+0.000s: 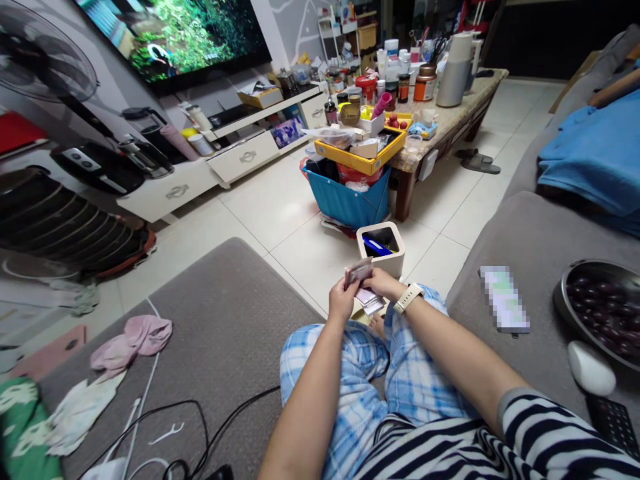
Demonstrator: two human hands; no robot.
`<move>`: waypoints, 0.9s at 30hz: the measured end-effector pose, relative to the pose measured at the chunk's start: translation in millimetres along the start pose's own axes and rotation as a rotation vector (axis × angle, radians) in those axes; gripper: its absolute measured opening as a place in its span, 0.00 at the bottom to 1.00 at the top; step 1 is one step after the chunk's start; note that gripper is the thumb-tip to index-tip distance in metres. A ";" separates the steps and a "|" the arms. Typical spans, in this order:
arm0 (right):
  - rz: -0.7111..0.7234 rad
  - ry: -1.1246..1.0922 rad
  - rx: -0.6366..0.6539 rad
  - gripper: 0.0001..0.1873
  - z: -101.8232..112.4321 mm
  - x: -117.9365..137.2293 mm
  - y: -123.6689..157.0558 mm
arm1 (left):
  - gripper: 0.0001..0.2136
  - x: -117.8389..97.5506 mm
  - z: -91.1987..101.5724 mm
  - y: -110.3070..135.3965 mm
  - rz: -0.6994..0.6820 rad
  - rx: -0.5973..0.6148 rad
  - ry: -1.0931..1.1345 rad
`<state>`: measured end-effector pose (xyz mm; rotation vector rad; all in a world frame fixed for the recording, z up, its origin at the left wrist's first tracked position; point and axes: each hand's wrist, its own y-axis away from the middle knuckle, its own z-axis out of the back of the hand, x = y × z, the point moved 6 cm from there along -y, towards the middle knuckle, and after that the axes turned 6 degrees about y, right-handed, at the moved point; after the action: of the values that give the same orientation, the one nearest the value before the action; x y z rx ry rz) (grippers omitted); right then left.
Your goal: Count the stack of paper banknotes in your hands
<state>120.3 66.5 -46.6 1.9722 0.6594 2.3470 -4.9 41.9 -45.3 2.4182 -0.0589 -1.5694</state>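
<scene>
I sit on a grey sofa (225, 320) in blue plaid trousers. My left hand (342, 301) and my right hand (381, 283) meet above my knees, both closed on a small stack of pinkish banknotes (358, 272). More flat notes or cards (371, 300) lie just under my hands. A cream-strapped watch (407, 298) sits on my right wrist. Directly beyond my hands stands a small white bin (383, 245) with a dark liner and something blue inside.
A blue crate (347, 197) topped by a yellow tray (360, 157) stands on the tiled floor by a cluttered low table (450, 113). On the sofa lie a metal bowl of dark fruit (605, 310), a white mouse (591, 368), crumpled cloths (133, 337) and black cables (200, 420). A TV (175, 37) hangs at left.
</scene>
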 end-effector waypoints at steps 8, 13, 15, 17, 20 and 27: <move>0.088 -0.177 0.014 0.34 7.5 18.7 13.2 | 0.13 -17.1 -13.4 10.5 -0.119 0.192 -0.149; 0.172 0.196 -0.080 0.46 12.6 27.8 24.3 | 0.16 -4.3 -5.4 0.6 0.001 0.085 -0.060; 0.256 0.445 -0.220 0.47 18.4 43.1 33.7 | 0.16 -2.0 -3.3 -1.8 0.003 0.064 -0.058; 0.380 0.649 -0.340 0.45 20.2 67.9 46.9 | 0.16 -1.7 -2.3 -2.4 -0.011 0.050 -0.049; 0.541 0.846 -0.455 0.44 16.5 107.6 66.8 | 0.15 -2.3 -3.7 -0.5 0.004 0.046 -0.017; 0.587 1.053 -0.282 0.42 -6.9 129.3 69.3 | 0.16 -10.6 -7.6 4.1 0.005 0.032 0.069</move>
<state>104.8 35.9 96.2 0.7384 -0.3654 3.4979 -2.1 41.2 -32.0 2.4923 -0.0767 -1.4931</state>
